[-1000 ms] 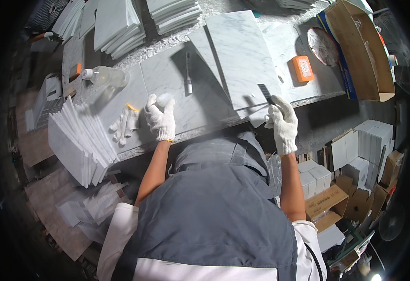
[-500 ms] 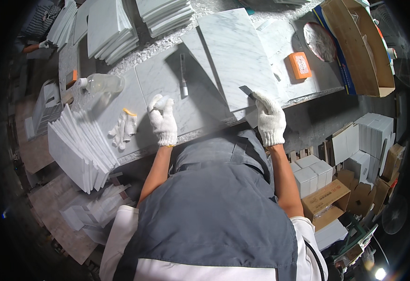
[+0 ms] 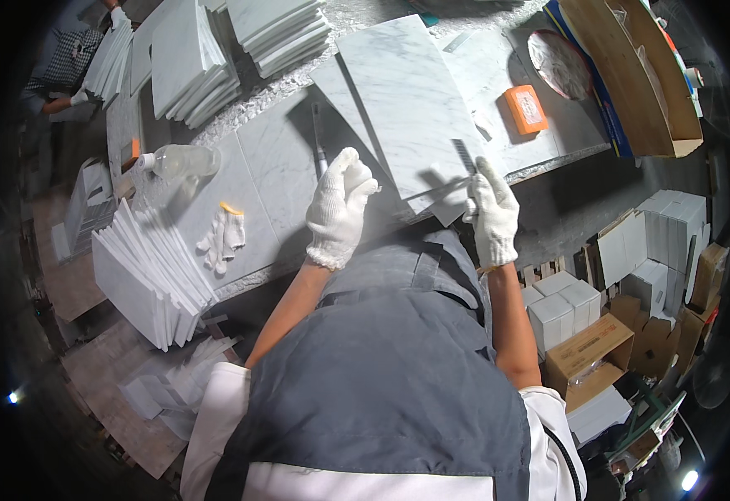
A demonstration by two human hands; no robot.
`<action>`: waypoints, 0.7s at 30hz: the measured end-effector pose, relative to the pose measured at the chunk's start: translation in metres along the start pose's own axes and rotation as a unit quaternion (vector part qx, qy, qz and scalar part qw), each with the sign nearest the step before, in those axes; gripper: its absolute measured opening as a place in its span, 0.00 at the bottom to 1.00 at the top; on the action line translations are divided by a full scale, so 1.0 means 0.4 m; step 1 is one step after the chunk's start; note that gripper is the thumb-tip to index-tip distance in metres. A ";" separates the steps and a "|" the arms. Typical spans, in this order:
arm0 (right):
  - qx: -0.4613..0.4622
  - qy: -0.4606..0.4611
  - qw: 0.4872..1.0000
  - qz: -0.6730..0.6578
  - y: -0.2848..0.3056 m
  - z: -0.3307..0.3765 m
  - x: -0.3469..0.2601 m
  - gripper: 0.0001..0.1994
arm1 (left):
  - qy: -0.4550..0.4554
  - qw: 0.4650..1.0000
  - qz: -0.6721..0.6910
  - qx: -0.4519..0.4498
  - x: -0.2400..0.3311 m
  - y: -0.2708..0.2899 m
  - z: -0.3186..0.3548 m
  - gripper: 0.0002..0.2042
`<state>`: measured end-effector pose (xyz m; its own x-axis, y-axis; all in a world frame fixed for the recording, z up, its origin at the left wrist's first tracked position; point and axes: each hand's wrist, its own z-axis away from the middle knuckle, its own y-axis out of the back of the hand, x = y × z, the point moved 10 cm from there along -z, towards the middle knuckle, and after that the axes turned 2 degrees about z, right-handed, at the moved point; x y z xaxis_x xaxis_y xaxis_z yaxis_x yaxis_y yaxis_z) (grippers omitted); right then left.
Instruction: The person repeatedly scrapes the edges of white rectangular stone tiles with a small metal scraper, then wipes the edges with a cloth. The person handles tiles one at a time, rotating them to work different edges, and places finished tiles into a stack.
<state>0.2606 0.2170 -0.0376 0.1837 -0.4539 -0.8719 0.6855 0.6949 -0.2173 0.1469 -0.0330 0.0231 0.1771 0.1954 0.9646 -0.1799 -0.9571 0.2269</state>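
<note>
Two gloved hands in view. Our right hand (image 3: 493, 219) is closed, fingertips pinching a dark flat blade (image 3: 462, 155); we judge the length left free lets its end reach past the fingers. Our left hand (image 3: 337, 210) is half curled above the worktop (image 3: 265, 163); we cannot tell whether it holds anything. The marble tile (image 3: 402, 96) lies flat beyond the hands, askew on a second tile (image 3: 344, 100), near corner at the worktop's front edge, probably for easy reach. A slim tool (image 3: 321, 157) lies just beyond the left hand. Open room: left of the tiles, as far as a spare glove (image 3: 229, 234) and bottle (image 3: 183, 161). Rightward, an orange box (image 3: 525, 110) narrows it.
</note>
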 end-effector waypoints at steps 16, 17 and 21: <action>-0.024 -0.110 0.986 -0.121 0.094 0.025 0.012 0.24 | -0.263 0.845 -0.457 -0.090 0.101 -0.156 0.002 0.34; -0.025 -0.106 0.987 -0.122 0.098 0.024 0.008 0.24 | -0.263 0.845 -0.454 -0.101 0.098 -0.159 0.001 0.33; -0.016 -0.108 0.986 -0.128 0.113 0.017 0.003 0.25 | -0.297 0.818 -0.485 -0.084 0.114 -0.165 0.006 0.21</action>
<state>0.2966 0.2442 -0.0454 0.1549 -0.7226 -0.6737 0.7067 0.5576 -0.4356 0.1694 0.0385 0.0518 0.7456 0.6595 0.0959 0.2016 -0.3604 0.9108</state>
